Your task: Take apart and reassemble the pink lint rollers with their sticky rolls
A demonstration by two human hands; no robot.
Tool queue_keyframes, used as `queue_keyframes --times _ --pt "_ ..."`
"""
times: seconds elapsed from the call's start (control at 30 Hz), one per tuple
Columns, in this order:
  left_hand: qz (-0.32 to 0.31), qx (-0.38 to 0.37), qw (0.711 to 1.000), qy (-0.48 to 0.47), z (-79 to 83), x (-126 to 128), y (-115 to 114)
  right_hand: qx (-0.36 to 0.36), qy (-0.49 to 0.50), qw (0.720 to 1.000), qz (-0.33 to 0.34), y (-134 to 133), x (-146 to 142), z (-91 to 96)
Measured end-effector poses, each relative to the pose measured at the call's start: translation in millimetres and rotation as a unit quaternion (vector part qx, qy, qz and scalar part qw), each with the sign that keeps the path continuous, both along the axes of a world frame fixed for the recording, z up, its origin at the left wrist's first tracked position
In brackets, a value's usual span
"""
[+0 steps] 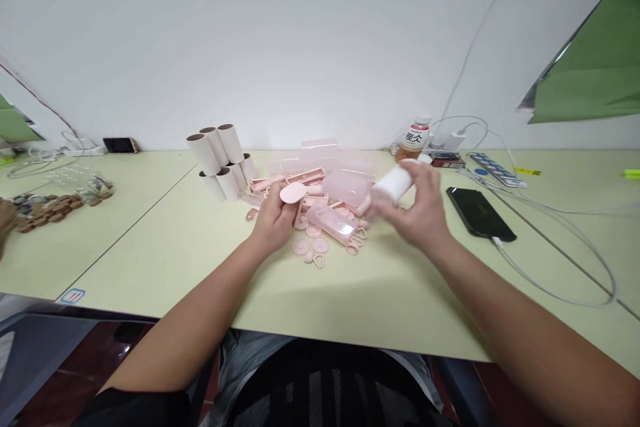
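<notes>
My left hand (273, 219) is closed round a pale pink plastic part with a round disc end (293, 193), held up at the left side of a pile of pink plastic parts (313, 200). My right hand (420, 210) grips a white roll (392, 185), tilted and slightly blurred, above the right side of the pile. Among the parts lie a clear pink case (333, 223), small discs (321, 245) and a heart-shaped ring (319, 260). Several white rolls (229, 183) with cardboard cores stand stacked in two tiers beyond my left hand.
A drink bottle (415, 139) stands by the wall beyond my right hand. To the right lie a black phone (480, 213) and its white cable (545, 290). Far left, another person's hand (6, 220) rests near brown round pieces (50, 212).
</notes>
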State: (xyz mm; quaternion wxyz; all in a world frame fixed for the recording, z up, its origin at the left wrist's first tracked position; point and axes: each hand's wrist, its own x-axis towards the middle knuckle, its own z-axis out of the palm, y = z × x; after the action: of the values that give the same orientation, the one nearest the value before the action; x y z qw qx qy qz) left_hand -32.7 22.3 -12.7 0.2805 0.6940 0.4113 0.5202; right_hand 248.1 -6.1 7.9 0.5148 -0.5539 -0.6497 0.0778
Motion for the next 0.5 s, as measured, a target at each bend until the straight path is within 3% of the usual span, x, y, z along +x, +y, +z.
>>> queue_keyframes --times 0.1,0.17,0.23,0.3,0.4,0.5 --pt "-0.025 -0.027 0.998 -0.058 0.6 4.2 -0.2 -0.046 -0.035 0.974 -0.217 28.7 44.4 1.9" --pt "-0.042 -0.036 0.995 -0.087 1.9 6.6 -2.9 -0.139 -0.002 0.948 -0.285 41.3 71.4 -1.0" --pt "-0.056 -0.044 0.991 -0.111 2.8 8.2 -6.0 -0.206 0.025 0.933 -0.293 47.3 87.2 -5.2" --pt "-0.063 -0.052 0.989 -0.124 2.9 9.2 -7.7 -0.212 0.030 0.934 -0.285 48.5 89.1 -8.7" --pt "-0.080 -0.075 0.984 -0.143 2.9 10.1 -5.7 -0.143 -0.008 0.955 -0.260 45.1 72.0 -11.0" --pt "-0.097 -0.078 0.973 -0.195 5.0 10.9 -1.3 -0.088 -0.034 0.978 -0.186 38.1 47.3 -12.2"
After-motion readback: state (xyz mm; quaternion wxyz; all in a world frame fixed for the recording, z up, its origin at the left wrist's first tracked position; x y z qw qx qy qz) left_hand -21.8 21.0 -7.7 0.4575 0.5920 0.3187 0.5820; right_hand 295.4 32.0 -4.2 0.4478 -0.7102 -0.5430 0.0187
